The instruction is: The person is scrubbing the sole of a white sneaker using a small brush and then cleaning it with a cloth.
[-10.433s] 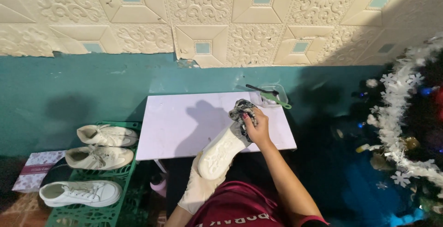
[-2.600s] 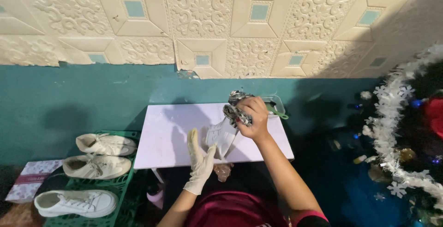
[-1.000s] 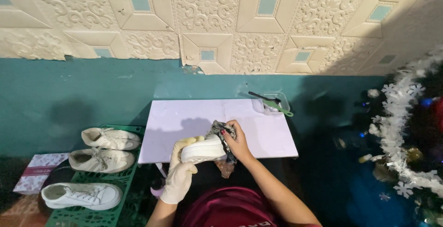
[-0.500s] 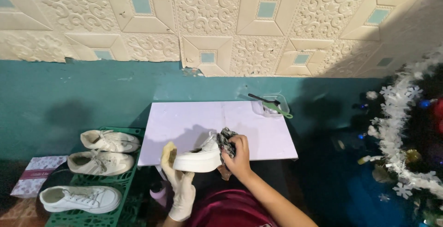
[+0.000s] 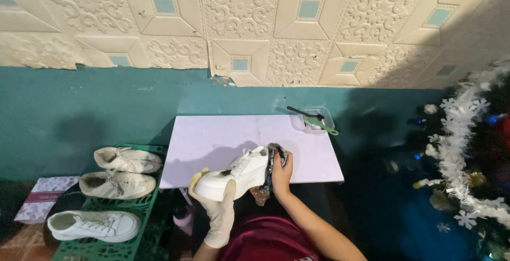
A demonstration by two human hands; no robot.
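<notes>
A pale lilac tabletop (image 5: 223, 139) sits in the middle of the frame against a teal wall (image 5: 79, 107), with cream embossed panels (image 5: 239, 22) filling the upper half. At the table's far right corner stands a clear container (image 5: 319, 118) with a green-handled brush (image 5: 313, 120) lying across it. At lower left, three white sneakers (image 5: 117, 184) rest on a green crate (image 5: 106, 240), a small patterned box (image 5: 40, 197) beside it. White tinsel (image 5: 462, 149) runs down the right edge

Pale lilac table (image 5: 223, 144), clear container (image 5: 317, 121) with green-handled brush (image 5: 319, 124) on it
</notes>
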